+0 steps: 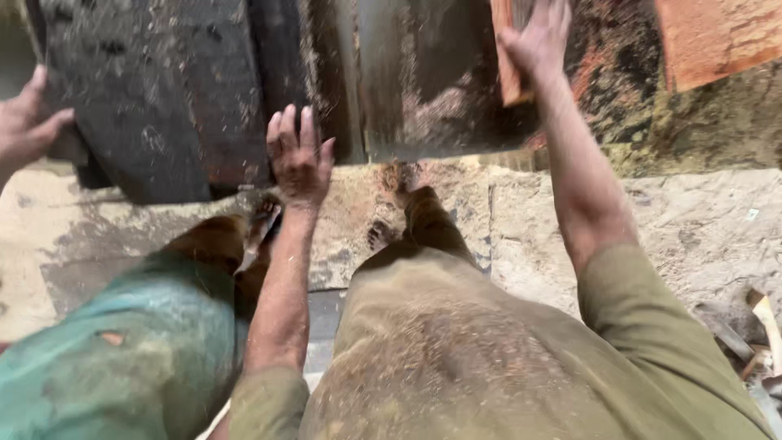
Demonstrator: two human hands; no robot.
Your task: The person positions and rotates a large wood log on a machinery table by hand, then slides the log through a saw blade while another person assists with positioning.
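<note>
My left hand [300,159] is open with its fingers spread, flat against the edge of a dark, sawdust-strewn machine table [163,90]. My right hand [533,41] reaches up and forward and grips the near end of a narrow reddish wooden board [509,77] that lies on the machine. Its fingertips are cut off by the top of the view. A grey metal plate [423,73] sits between my two hands. Sawdust covers my olive sleeves and trousers [440,350].
Another person's hand [24,122] rests on the machine's left edge; their teal garment [122,350] and foot [261,213] are close on my left. A wide reddish plank [717,37] lies top right. The dusty concrete floor [692,220] has wood scraps [762,326] at right.
</note>
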